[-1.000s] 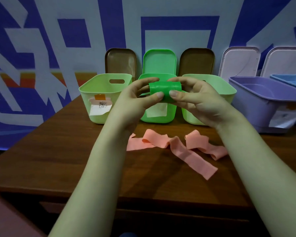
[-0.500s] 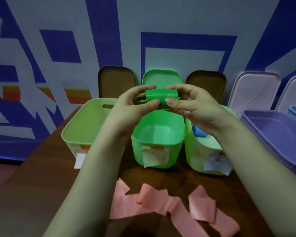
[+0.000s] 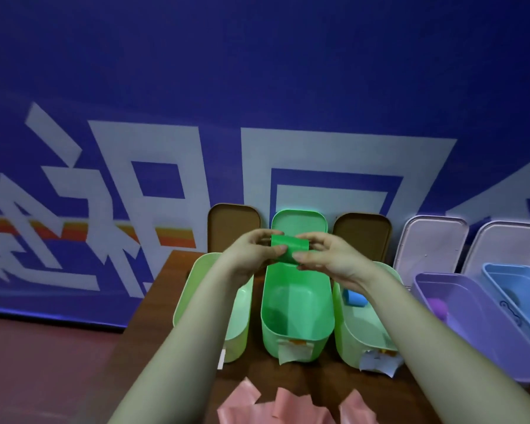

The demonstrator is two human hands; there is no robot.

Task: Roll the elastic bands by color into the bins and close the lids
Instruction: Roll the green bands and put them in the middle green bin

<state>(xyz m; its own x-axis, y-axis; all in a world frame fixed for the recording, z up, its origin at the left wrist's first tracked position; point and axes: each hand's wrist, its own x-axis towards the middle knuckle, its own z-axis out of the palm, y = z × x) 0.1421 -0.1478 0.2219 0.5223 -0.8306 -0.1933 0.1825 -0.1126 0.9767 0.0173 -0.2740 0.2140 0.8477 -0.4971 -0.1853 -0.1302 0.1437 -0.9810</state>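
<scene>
A rolled green elastic band (image 3: 289,251) is held between my two hands above the far end of the bright green bin (image 3: 296,304). My left hand (image 3: 251,255) pinches its left end with thumb and fingers. My right hand (image 3: 328,258) pinches the right end. The green bin's lid (image 3: 300,223) leans on the wall behind it. An unrolled pink band (image 3: 276,407) lies on the wooden table (image 3: 172,298) at the bottom edge. A rolled blue band (image 3: 354,298) lies in the pale green bin (image 3: 364,328) to the right.
Another pale green bin (image 3: 239,332) stands left of the green one. A purple bin (image 3: 471,325) holding a purple roll (image 3: 438,307) and a blue bin (image 3: 520,292) stand at the right. Brown lids (image 3: 233,224) and pale lids (image 3: 435,240) lean on the blue patterned wall.
My hands carried the green roll forward from in front of the bins to above the green bin's far end. The view tilted up, so the pink band dropped to the bottom edge.
</scene>
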